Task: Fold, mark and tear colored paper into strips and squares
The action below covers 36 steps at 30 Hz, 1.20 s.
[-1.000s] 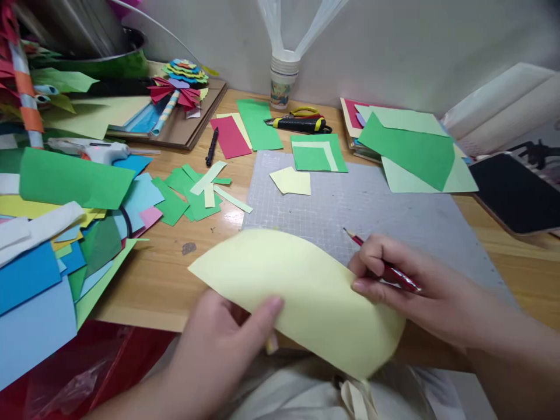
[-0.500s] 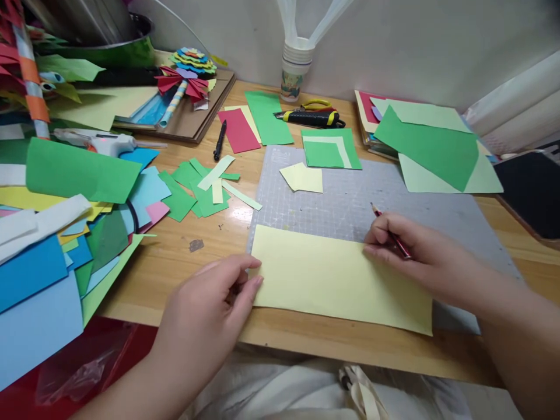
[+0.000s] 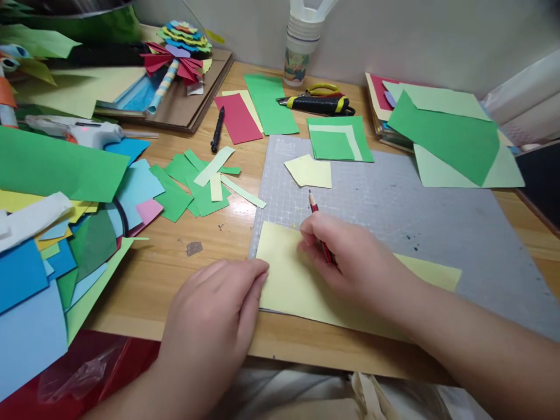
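A pale yellow sheet of paper (image 3: 284, 280) lies across the front of a grey cutting mat (image 3: 376, 216), its lower edge over bare wood. My left hand (image 3: 214, 309) is closed at the sheet's left edge, thumb and forefinger pinching it. Over the sheet's upper edge rests my right hand (image 3: 345, 251), closed round a red and black pencil (image 3: 313, 202) whose tip points up and away from me. My right hand and forearm hide much of the sheet's right half. A small cut yellow piece (image 3: 311, 171) lies on the mat beyond the pencil tip.
Green paper scraps (image 3: 172, 195) and a black pen (image 3: 217, 129) lie left of the mat. Behind it are a utility knife (image 3: 317, 105), paper cups (image 3: 297, 55) and a green card (image 3: 341, 138). Coloured paper (image 3: 91, 239) and a glue gun (image 3: 94, 133) crowd the left side.
My right hand has moved left along the sheet with the pencil. My left hand stays at the left edge, its fingers more tightly closed. The view has shifted slightly.
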{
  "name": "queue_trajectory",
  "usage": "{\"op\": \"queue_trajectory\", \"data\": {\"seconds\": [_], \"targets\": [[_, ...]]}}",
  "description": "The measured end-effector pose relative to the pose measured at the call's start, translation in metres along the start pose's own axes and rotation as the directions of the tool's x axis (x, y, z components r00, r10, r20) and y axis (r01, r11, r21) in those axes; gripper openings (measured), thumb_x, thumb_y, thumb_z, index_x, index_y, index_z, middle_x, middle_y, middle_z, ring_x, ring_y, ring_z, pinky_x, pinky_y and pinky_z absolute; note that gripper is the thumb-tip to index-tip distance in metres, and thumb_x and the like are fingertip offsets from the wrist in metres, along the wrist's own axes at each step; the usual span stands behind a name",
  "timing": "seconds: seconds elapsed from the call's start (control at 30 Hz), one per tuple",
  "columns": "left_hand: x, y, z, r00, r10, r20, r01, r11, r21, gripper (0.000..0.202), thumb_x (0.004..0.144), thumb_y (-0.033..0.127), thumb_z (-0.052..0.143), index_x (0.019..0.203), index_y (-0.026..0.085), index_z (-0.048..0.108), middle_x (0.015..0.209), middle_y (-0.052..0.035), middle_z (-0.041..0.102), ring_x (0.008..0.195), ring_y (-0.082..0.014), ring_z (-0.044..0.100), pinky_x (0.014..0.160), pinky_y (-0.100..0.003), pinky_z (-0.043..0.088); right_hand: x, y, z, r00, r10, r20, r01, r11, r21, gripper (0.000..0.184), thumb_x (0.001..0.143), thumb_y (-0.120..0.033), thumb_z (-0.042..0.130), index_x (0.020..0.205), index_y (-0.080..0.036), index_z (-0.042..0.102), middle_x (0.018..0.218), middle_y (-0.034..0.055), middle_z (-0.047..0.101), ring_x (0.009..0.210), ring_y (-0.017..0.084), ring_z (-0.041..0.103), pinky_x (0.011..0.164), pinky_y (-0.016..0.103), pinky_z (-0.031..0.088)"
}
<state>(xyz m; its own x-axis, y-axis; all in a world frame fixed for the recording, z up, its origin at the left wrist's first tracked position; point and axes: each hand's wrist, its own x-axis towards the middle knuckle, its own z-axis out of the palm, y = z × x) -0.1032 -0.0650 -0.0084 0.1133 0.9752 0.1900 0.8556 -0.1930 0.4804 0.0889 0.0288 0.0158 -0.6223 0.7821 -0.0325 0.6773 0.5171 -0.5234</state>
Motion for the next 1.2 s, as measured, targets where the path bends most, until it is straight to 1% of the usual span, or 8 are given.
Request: {"op": "queue_trajectory", "data": {"seconds": [0.17, 0.27, 0.37, 0.53, 0.67, 0.77, 0.97, 1.2], "targets": [[-0.015, -0.013, -0.007, 0.996, 0.029, -0.081, -0.016, 0.986, 0.166, 0.013, 0.091, 0.022, 0.052, 0.100, 0.022, 0.062, 0.079, 0.0004, 0.067, 0.072, -0.0172, 0.059, 0.067, -0.032, 0.040, 0.005, 0.008, 0.002, 1.000, 0.001, 0.010, -0.001, 1.000, 0.007, 0.015, 0.090, -0.018, 0.044, 0.077, -0.024, 0.039, 0.064, -0.0034, 0.051, 0.053, 0.013, 0.044, 0.051, 0.025, 0.027], [-0.029, -0.018, -0.007, 0.964, 0.200, -0.174, -0.170, 0.971, 0.170, 0.017, 0.083, 0.012, 0.059, 0.099, 0.019, 0.063, 0.072, -0.0002, 0.062, 0.067, -0.0149, 0.053, 0.063, -0.030, 0.037, 0.006, 0.012, -0.001, 1.000, -0.010, 0.024, 0.010, 1.000, 0.000, 0.014, 0.089, -0.018, 0.045, 0.078, -0.024, 0.040, 0.064, -0.0034, 0.051, 0.053, 0.013, 0.044, 0.050, 0.025, 0.026], [-0.043, -0.017, -0.002, 0.924, 0.335, -0.186, -0.286, 0.926, 0.246, 0.027, 0.078, 0.014, 0.066, 0.104, 0.021, 0.065, 0.075, -0.0006, 0.057, 0.072, -0.0150, 0.052, 0.063, -0.030, 0.036, 0.008, 0.013, -0.002, 0.999, -0.030, 0.032, 0.030, 0.999, -0.015, 0.014, 0.089, -0.018, 0.045, 0.077, -0.024, 0.040, 0.063, -0.0036, 0.051, 0.053, 0.012, 0.044, 0.050, 0.025, 0.027], [-0.059, -0.010, 0.011, 0.969, 0.215, -0.122, -0.154, 0.911, 0.383, 0.040, 0.084, 0.026, 0.061, 0.123, 0.031, 0.061, 0.085, -0.0030, 0.055, 0.084, -0.0195, 0.051, 0.071, -0.034, 0.036, 0.010, 0.013, -0.003, 0.998, -0.047, 0.033, 0.049, 0.997, -0.065, 0.013, 0.087, -0.019, 0.045, 0.076, -0.024, 0.041, 0.061, -0.0034, 0.050, 0.050, 0.013, 0.041, 0.048, 0.026, 0.023], [-0.060, -0.012, 0.017, 0.971, 0.218, -0.099, -0.162, 0.903, 0.398, 0.049, 0.085, 0.031, 0.059, 0.134, 0.034, 0.053, 0.091, -0.0031, 0.055, 0.086, -0.0193, 0.051, 0.076, -0.034, 0.037, 0.009, 0.013, -0.003, 0.999, -0.047, 0.017, 0.049, 0.994, -0.102, 0.014, 0.086, -0.018, 0.046, 0.074, -0.023, 0.041, 0.059, -0.0036, 0.049, 0.049, 0.012, 0.040, 0.046, 0.025, 0.023], [-0.059, -0.014, 0.017, 0.966, 0.231, -0.114, -0.168, 0.901, 0.399, 0.051, 0.085, 0.032, 0.060, 0.136, 0.034, 0.052, 0.094, -0.0030, 0.054, 0.086, -0.0184, 0.051, 0.077, -0.033, 0.037, 0.009, 0.013, -0.003, 0.998, -0.061, 0.011, 0.062, 0.989, -0.135, 0.015, 0.085, -0.017, 0.048, 0.073, -0.023, 0.041, 0.057, -0.0039, 0.048, 0.048, 0.012, 0.039, 0.046, 0.025, 0.022], [-0.059, -0.011, 0.016, 0.955, 0.242, -0.175, -0.154, 0.902, 0.404, 0.043, 0.086, 0.032, 0.060, 0.129, 0.030, 0.060, 0.092, -0.0033, 0.055, 0.080, -0.0169, 0.053, 0.073, -0.033, 0.037, 0.011, 0.010, -0.004, 0.998, -0.060, 0.007, 0.060, 0.984, -0.170, 0.015, 0.085, -0.015, 0.048, 0.075, -0.023, 0.041, 0.058, -0.0046, 0.049, 0.048, 0.011, 0.041, 0.046, 0.025, 0.023], [-0.059, -0.012, 0.017, 0.953, 0.247, -0.173, -0.166, 0.908, 0.385, 0.044, 0.086, 0.031, 0.059, 0.130, 0.030, 0.059, 0.092, -0.0032, 0.056, 0.082, -0.0170, 0.053, 0.076, -0.032, 0.037, 0.011, 0.010, -0.003, 0.996, -0.088, -0.005, 0.086, 0.979, -0.185, 0.014, 0.085, -0.014, 0.049, 0.075, -0.022, 0.043, 0.058, -0.0053, 0.049, 0.049, 0.011, 0.040, 0.046, 0.024, 0.024]]}}
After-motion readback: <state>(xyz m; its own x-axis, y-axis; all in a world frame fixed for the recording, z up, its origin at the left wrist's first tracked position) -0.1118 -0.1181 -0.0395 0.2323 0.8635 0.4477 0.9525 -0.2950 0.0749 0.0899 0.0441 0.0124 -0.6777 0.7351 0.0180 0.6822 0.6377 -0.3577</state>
